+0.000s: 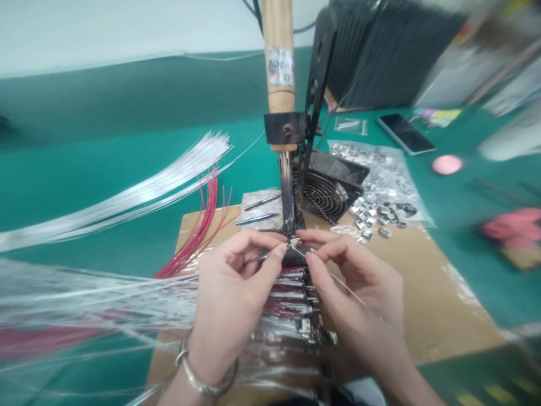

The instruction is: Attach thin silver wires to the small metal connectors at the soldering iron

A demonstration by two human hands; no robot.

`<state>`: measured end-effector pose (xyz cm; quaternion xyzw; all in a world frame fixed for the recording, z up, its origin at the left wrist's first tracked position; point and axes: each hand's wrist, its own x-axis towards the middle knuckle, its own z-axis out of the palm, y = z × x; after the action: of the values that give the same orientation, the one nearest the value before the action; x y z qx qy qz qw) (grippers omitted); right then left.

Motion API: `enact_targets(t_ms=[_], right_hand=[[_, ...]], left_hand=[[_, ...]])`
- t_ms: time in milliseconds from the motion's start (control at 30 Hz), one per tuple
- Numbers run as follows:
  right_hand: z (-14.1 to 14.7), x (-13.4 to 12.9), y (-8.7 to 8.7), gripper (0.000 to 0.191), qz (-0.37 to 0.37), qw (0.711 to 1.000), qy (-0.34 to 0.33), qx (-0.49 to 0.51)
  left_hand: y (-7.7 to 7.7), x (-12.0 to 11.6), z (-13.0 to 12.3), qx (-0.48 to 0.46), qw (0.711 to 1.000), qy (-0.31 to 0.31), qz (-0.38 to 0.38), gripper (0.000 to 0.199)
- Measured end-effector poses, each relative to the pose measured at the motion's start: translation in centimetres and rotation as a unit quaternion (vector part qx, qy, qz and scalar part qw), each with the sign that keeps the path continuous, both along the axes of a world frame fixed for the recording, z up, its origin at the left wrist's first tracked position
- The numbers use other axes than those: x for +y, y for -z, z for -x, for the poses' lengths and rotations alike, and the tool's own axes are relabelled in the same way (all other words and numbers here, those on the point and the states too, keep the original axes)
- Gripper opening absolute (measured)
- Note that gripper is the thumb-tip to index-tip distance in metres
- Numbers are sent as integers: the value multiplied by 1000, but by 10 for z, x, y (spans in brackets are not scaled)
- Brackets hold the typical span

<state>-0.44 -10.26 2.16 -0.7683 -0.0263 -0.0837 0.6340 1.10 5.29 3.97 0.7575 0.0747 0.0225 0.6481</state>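
My left hand and my right hand meet above a dark jig, their fingertips pinching at a small metal connector. A thin white wire runs from that connector past my right fingers. The left hand seems to hold the connector, and the right pinches the wire. Just behind them, the blackened tip of a wooden-handled soldering iron stands upright. Below my hands, several wired connectors lie in a row, partly hidden by my hands.
Bundles of white wires and red wires spread left over a cardboard sheet on a green mat. Behind stand a small fan and a bag of metal parts, with loose parts and a phone.
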Motion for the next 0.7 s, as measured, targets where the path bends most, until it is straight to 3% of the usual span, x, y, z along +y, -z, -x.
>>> enact_targets(t_ms=[700], right_hand=[[1, 2, 3, 15, -9, 1000, 2, -9]], left_hand=[[1, -1, -1, 5, 1000, 2, -13, 6]])
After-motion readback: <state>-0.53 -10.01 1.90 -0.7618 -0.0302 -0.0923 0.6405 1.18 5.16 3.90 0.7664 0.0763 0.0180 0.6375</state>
